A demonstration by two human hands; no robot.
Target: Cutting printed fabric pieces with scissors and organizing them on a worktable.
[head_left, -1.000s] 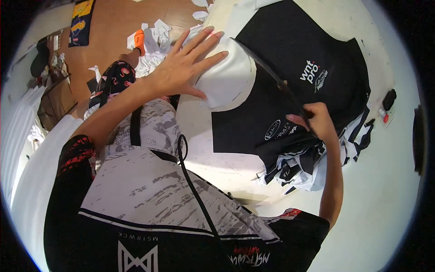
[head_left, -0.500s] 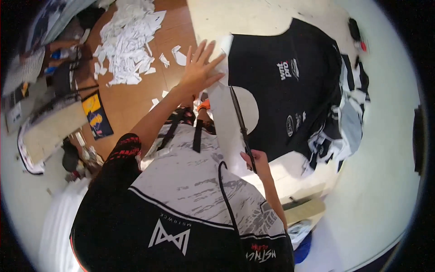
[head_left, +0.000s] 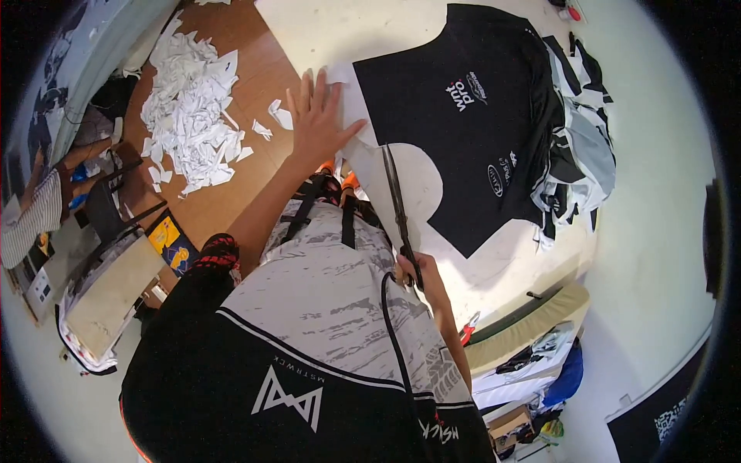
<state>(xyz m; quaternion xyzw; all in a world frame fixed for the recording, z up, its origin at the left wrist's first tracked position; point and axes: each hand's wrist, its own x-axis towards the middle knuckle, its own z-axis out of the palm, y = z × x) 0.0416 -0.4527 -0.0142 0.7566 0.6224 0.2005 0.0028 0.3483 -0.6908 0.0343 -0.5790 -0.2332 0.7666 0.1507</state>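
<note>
A black cloth panel (head_left: 455, 100) with white and red print lies flat on the pale table, with a curved notch cut into its near left side. White material (head_left: 347, 100) borders its left edge. My left hand (head_left: 318, 119) lies on this white margin, palm down and fingers spread. In my right hand (head_left: 423, 274) is a pair of long dark scissors (head_left: 397, 197), gripped by the handles. The blades point away from me, their tips at the corner where the notch meets the panel's left edge. Whether the blades are parted is hard to make out.
White scraps (head_left: 189, 108) are heaped on the brown floor at left. Black, white and grey cloth pieces (head_left: 583, 139) are bunched at the table's right side. A padded bench (head_left: 532, 328) stands at near right. Far left, a striped-sleeved person (head_left: 35, 216) is partly visible.
The whole view has shifted, so the panel appears farther left and more of the bench shows. My left hand's fingers lie a little farther from the black edge. The scissors stay at the notch corner.
</note>
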